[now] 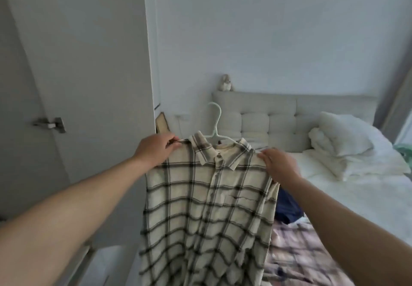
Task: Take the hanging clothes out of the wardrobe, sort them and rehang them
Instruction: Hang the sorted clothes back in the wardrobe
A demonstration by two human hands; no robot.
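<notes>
- Head camera is showing us holding up a checked shirt (207, 207) on a white hanger (215, 127) between our two hands.
- Our left hand (153, 149) is pinching the shirt's shoulder, with the fingers (170, 143) curled round the cloth and maybe the hanger's arm inside it.
- Our right hand (278, 165) is resting on the other shoulder with the fingers loosely bent over the cloth. We cannot tell if they are really gripping it.
- The hanger's hook is sticking up just above and between our fingers, and it is hanging on nothing.
- The shirt is dropping down below our fingers, buttoned at the collar and sitting fairly straight.
- We think we are in the rehanging part: the shirt is looking ready on its hanger.
- Next we will probably need to turn toward the wardrobe (78, 74), which is off to the side of our left fingers, and slip the hook over a rail. We cannot see a rail here.
- One hand will need to move up to the hook so we can aim it.
- The bed (356, 196) is lying beyond and under our right fingers, and it is holding the sorted pile for now.
- On it, a pink checked garment (301, 252) is lying below our right wrist, and something dark blue (287, 207) is peeking out beside the shirt.
- White pillows (343, 143) are sitting farther off past our right fingers.
- A small soft toy (226, 83) is sitting on the headboard (267, 112) above the hook.
</notes>
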